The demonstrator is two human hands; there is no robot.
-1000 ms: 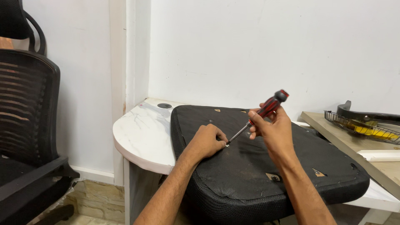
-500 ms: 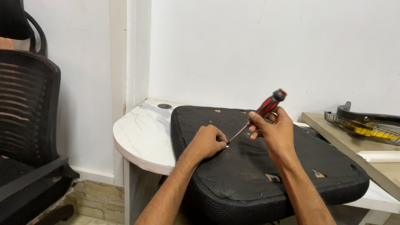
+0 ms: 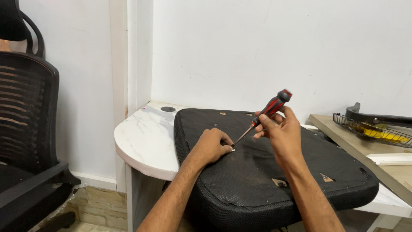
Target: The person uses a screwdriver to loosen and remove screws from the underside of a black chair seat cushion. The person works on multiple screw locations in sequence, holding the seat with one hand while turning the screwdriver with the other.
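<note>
Right hand (image 3: 281, 131) gripping red-and-black-handled screwdriver (image 3: 262, 117), tip angled down onto small screw. Left hand (image 3: 212, 146) closed, pinching at that screw to steady it on upturned black fabric seat cushion (image 3: 257, 180), lying across white marble-patterned surface (image 3: 143, 137).

Black mesh cushion (image 3: 266, 172) sits on a white marbled desk (image 3: 143, 139), screwdriver (image 3: 266, 114) handle's red and black, yellow stuff in the wire basket (image 3: 369, 129) at 3 o'clock.

White marble-pattern table (image 3: 143, 139) carries black seat cushion (image 3: 257, 172), underside up; dark round disc (image 3: 168, 109), possibly a grommet, near wall.
</note>
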